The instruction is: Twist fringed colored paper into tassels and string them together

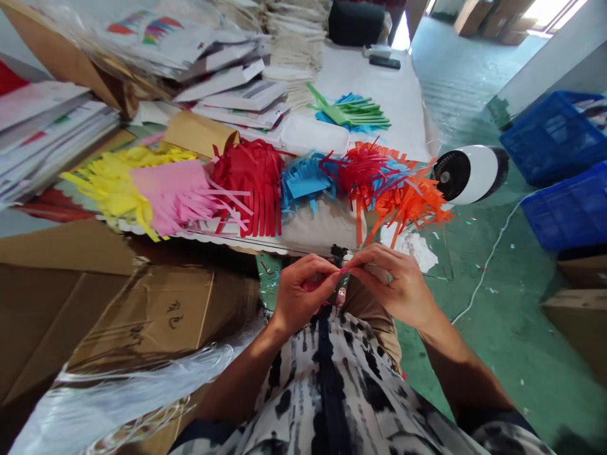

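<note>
Head view: left hand and right hand pinch a small pink piece between fingertips, just off the near edge of the white-topped table, which bears fringed paper (yellow left, orange right), with green floor and blue crates farther right.

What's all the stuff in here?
Pink piece: one, pink, between fingertips
Fringed paper: several bunches, yellow, pink, red, blue, orange, green, table
Table: one, white, ahead
Packets: many, mostly white, upper left
Stacks: several, cream, back
Tray: one, white, mid-table
Dark objects: two, black, table's far end
Fan: one, white-black, right
Crates: two, blue, right
Cardboard boxes: several, brown, both sides
Strings: many, white, lower left
Cord: one, white, floor
Shirt: one, black-white, below
Left hand, right hand: one each, bare, centre
</note>
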Available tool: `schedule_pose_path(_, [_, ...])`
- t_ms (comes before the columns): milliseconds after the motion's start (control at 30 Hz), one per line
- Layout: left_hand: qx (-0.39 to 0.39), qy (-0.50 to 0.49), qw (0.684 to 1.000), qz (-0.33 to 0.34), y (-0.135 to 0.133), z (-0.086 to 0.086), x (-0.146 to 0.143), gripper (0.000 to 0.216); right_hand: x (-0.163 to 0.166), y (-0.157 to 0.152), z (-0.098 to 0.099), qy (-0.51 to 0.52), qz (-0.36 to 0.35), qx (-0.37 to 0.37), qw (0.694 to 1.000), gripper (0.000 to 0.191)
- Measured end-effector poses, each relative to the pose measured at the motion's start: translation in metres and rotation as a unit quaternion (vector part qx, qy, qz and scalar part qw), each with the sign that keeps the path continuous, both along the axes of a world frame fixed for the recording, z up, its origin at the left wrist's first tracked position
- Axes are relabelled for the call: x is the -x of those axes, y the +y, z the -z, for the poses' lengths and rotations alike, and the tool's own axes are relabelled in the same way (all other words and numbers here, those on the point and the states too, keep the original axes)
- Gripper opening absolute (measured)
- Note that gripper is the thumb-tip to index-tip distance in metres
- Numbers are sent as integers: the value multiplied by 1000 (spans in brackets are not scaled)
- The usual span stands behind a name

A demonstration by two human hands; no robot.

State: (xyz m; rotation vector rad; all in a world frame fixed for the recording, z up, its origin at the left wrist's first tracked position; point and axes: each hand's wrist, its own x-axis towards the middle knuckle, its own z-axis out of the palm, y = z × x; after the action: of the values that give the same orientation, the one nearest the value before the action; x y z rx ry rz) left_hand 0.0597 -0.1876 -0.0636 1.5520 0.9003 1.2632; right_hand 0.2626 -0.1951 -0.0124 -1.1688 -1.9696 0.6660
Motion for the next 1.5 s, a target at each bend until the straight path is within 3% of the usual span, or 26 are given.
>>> schedule_pose_path(167, [-6,11,1000,0,-3,0,0,4,2,-4,1,-14,-2,-27,1000,5])
schedule_pose_path(533, [-68,25,997,-8,-4,-1,-4,5,1,-9,2,-1,-8,27,1000,5])
schedule_pose_path(733, [-32,22,999,-4,-4,1,-5,3,-4,-12,12,45,51,66,996,4])
schedule_pose_path(933, [84,18,996,-28,-4,1,-11,13,-3,-12,16,85,64,104,989,10])
schedule_pose_path(1100, [77,44,996,10,2,3,-16,10,-8,-10,16,106,81,91,987,14])
schedule_pose_path(1233, [55,50,997,32,4,6,-18,12,-10,-9,20,159,61,151,974,19])
schedule_pose_path(1367, [125,-9,992,17,3,6,-22,17,-9,-10,24,185,59,190,962,23])
schedule_pose_path(1500, [175,-90,980,19,3,2,-24,36,-8,-9,28,180,51,194,963,24])
